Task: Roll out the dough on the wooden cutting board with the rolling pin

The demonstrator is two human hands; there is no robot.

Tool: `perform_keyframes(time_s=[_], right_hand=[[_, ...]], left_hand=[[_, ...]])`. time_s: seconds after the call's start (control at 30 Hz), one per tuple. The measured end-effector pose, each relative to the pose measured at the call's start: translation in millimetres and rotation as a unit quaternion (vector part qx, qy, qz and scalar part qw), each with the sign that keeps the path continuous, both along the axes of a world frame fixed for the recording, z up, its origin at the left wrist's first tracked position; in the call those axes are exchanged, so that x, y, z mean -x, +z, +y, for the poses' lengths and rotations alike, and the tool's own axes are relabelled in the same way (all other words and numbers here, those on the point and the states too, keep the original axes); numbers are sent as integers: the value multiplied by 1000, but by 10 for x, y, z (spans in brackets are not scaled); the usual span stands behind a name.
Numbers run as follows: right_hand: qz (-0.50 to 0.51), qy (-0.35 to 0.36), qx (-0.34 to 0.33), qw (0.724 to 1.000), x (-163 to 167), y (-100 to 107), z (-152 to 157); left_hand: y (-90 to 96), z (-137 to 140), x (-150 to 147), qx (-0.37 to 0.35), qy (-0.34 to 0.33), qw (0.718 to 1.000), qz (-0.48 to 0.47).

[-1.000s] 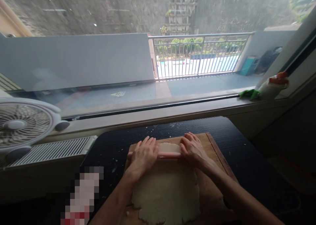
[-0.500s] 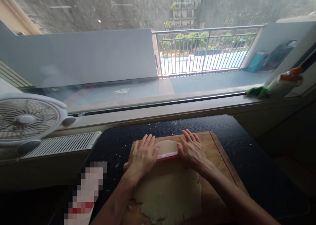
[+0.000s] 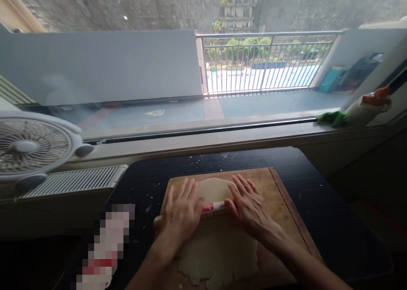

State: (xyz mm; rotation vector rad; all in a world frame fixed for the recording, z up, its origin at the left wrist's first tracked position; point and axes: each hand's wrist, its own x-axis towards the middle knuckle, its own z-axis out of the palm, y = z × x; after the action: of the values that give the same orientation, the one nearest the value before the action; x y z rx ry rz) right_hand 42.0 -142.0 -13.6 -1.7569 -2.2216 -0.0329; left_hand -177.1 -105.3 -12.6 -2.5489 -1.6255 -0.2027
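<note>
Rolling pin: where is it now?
In the head view, at lower centre, the rolling pin lies across the dough on the wooden board, under the left hand and right hand.

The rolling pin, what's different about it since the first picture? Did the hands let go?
The rolling pin rolled nearer, and the left hand and right hand came with it; more dough shows beyond it now. It turned too: red and white shows on top. Both hands are still on it, and the dough still lies on the wooden board.
</note>
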Motion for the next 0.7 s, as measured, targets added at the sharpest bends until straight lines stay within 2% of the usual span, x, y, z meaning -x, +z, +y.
perform_keyframes(time_s=[0.07,0.13,0.2,0.33,0.4,0.47,0.6,0.67,0.7], right_hand=[[11,-28,7,1000,52,50,263],[13,-23,10,1000,58,75,287],[6,13,8,1000,19,59,60],[-34,103,-15,994,-86,-34,-614],[-41,108,-19,993,-93,-53,-716],[-24,79,-9,997,-56,-36,-554],[17,-9,28,999,80,61,154],[24,-37,37,998,121,101,344],[25,-41,34,998,125,108,341]], left_hand=[[71,267,-107,18,23,1000,-5],[83,296,-134,18,23,1000,-5],[27,79,-76,3,-5,1000,1],[-136,-559,128,-48,-94,994,4],[-150,-645,153,-59,-105,993,0],[-108,-480,89,-42,-83,996,-2],[31,184,-154,30,3,1000,-8],[63,338,-221,44,12,999,-10],[56,319,-224,40,8,999,-10]])
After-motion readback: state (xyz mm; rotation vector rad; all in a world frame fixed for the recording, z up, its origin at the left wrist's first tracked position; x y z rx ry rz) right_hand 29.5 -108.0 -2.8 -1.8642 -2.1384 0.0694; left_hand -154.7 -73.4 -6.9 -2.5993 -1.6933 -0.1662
